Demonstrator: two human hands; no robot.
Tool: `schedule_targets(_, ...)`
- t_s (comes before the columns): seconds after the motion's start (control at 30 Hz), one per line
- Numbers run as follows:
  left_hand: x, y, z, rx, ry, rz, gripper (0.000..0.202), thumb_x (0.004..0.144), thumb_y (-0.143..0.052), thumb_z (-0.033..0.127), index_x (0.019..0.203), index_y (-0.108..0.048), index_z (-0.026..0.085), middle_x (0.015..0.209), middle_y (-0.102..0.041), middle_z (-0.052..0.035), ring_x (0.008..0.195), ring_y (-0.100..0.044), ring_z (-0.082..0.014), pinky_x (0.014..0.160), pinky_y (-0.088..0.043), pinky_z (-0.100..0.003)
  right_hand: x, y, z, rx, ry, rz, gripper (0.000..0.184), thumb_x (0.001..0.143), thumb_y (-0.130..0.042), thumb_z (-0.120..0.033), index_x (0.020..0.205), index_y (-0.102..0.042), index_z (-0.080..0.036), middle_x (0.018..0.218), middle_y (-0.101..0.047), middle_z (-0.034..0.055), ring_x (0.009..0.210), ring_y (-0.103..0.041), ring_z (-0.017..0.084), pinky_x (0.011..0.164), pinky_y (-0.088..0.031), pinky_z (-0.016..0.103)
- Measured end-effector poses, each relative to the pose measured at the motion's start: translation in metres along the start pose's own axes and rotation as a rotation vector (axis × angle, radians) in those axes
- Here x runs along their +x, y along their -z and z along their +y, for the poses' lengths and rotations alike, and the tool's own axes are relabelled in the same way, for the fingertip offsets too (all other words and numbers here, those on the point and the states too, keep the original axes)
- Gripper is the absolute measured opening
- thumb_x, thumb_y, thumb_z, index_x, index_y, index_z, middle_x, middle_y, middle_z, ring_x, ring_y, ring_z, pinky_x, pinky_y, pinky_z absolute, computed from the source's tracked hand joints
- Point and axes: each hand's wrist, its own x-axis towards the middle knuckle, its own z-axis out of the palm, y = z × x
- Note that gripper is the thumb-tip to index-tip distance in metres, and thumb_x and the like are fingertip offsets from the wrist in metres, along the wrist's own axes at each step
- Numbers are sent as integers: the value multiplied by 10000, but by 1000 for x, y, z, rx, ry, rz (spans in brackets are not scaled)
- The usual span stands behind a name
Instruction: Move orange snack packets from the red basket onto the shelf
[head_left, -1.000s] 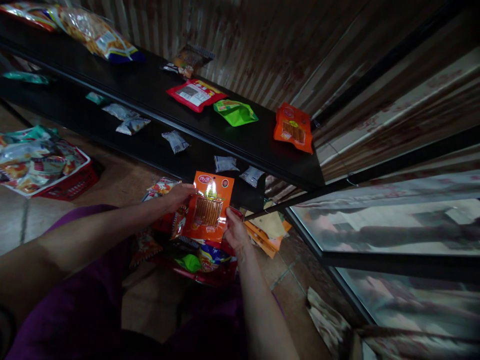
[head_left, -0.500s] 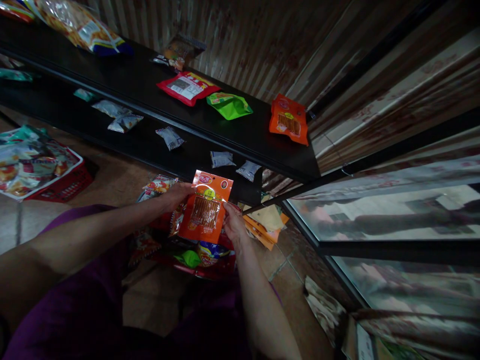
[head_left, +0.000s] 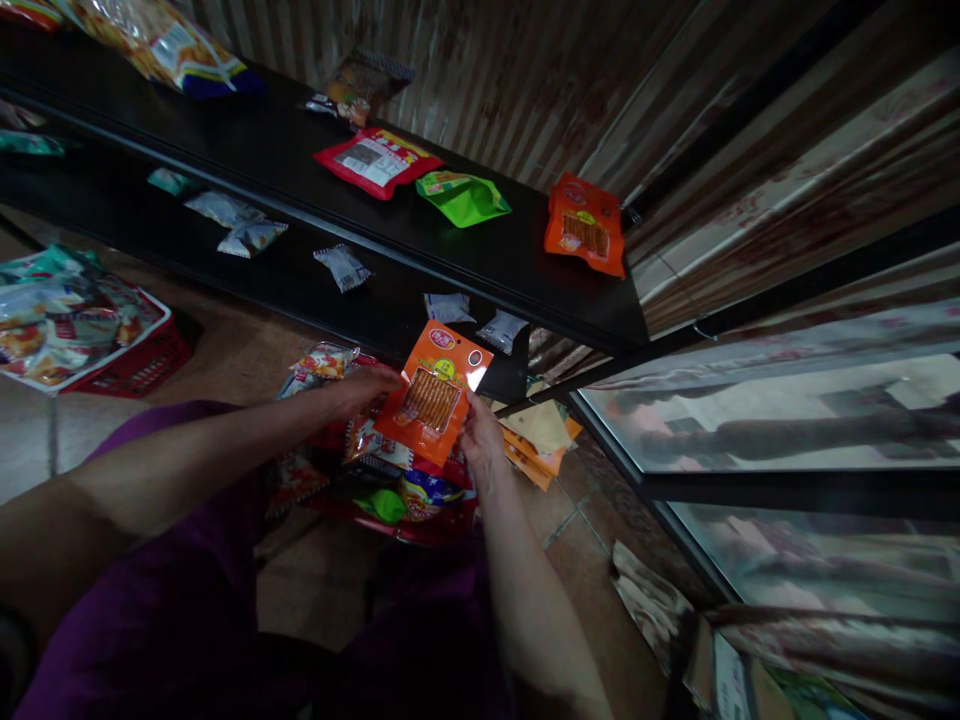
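Between my hands is an orange snack packet point(head_left: 433, 395) with a clear window showing brown sticks. My left hand point(head_left: 369, 388) pinches its left edge, and my right hand point(head_left: 481, 432) grips its right edge. Below the packet stands a red basket point(head_left: 382, 530) of mixed snack bags, among them a green packet point(head_left: 384, 505) and a blue one point(head_left: 429, 493). On the upper black shelf point(head_left: 517, 270) ahead, a similar orange packet point(head_left: 585, 228) lies at the right end, with a green pouch point(head_left: 461, 198) and a red packet point(head_left: 377, 162) to its left.
Several small white packets, one of them point(head_left: 343, 267) near the middle, lie on the lower shelf. A second red basket point(head_left: 142, 365) full of snacks is on the floor at left. Flat orange packaging point(head_left: 536, 450) lies right of my hands. Glass panels point(head_left: 750, 425) stand at right.
The orange packet has moved slightly up and right and is tilted clockwise, still in both hands. The view has shifted a little.
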Motion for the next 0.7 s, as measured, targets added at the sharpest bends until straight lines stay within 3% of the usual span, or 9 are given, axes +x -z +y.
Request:
schedule_targets(0.3, -5, 2, -4, -44, 84, -234, 350, 528, -852, 178, 842, -704, 137, 815, -741, -50, 727, -669, -163, 719, -520, -287, 8, 9, -1, -15, 56, -19, 161, 738, -711, -314, 793, -618, -195, 565, -645, -52, 531, -627, 126, 522, -548, 240)
schedule_targets(0.57, -6, 3, -11, -82, 88, -240, 427, 568, -751, 26, 980, -690, 123, 819, -742, -56, 705, -682, -162, 674, -536, -270, 7, 8, -1, 9, 63, -31, 175, 726, -722, -298, 837, -640, -192, 664, -707, -25, 612, -666, 146, 602, -581, 272)
schedule_targets(0.7, -3, 3, -13, -134, 80, -213, 478, 583, -731, 2, 1040, -671, 127, 854, -738, -64, 700, -679, -160, 686, -542, -283, 2, 4, -6, 48, 66, -117, 150, 720, -737, -270, 810, -647, -192, 701, -724, -25, 627, -669, 129, 626, -577, 246)
